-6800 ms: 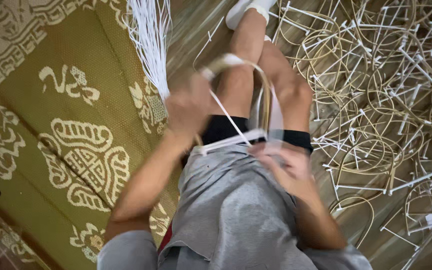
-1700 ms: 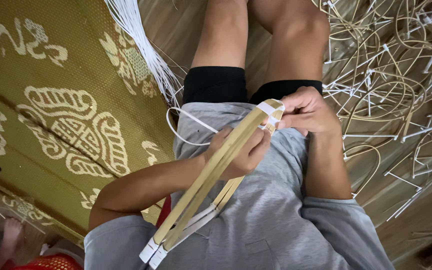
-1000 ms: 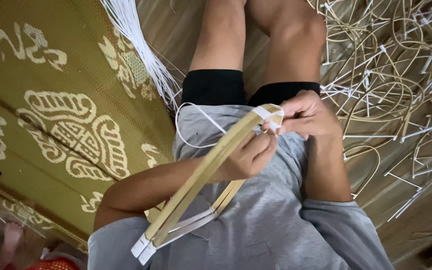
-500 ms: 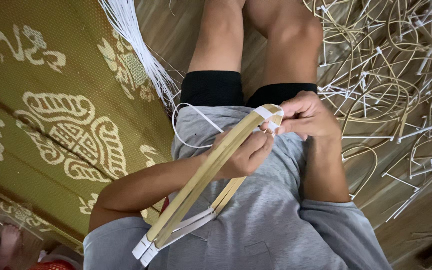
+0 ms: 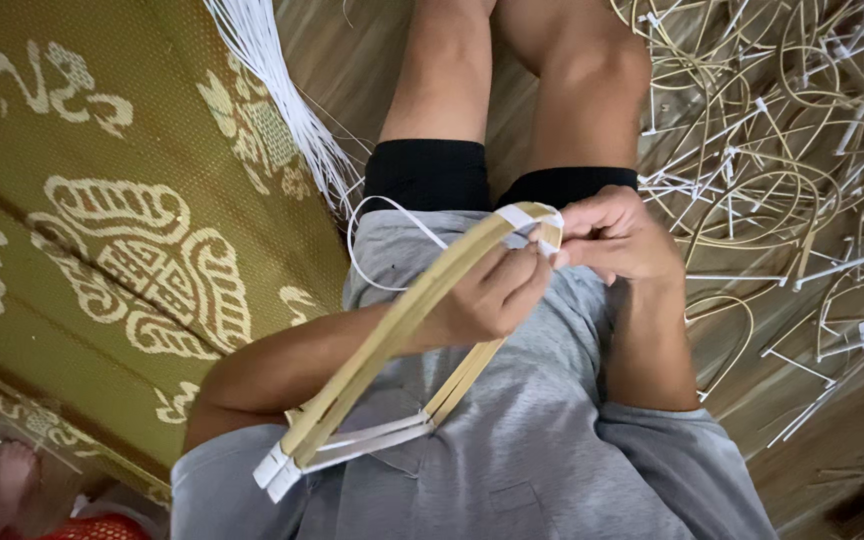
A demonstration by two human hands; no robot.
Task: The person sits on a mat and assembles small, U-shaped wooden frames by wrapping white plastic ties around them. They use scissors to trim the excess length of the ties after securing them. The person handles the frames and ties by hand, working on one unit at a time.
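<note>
A bent bamboo frame (image 5: pixel 402 330) runs on a slant across the middle of the frame, from its taped ends near the lower left centre up to a narrow bend just above centre. The bend is wrapped in white strip (image 5: pixel 527 215) – a loose loop of the same strip hangs out to the left over the grey shirt (image 5: pixel 512 440).

The left hand (image 5: pixel 492 295) sits just below the bend, fingers curled shut around the upper bar of the bamboo frame. The right hand (image 5: pixel 617 235) is right beside it, to the right of the bend, its fingertips pinched closed on the wrapped tip – the two hands nearly touch there. So the bamboo frame lies between and under both hands, its long part trailing down past the left forearm.

Beyond the hands, in the upper centre, are black shorts (image 5: pixel 427 175) and bare knees. A bundle of white strips (image 5: pixel 272 80) lies at the upper left centre beside a green patterned mat (image 5: pixel 102 200) filling the left side. A heap of bamboo hoops (image 5: pixel 782 130) covers the wooden floor at the right.
</note>
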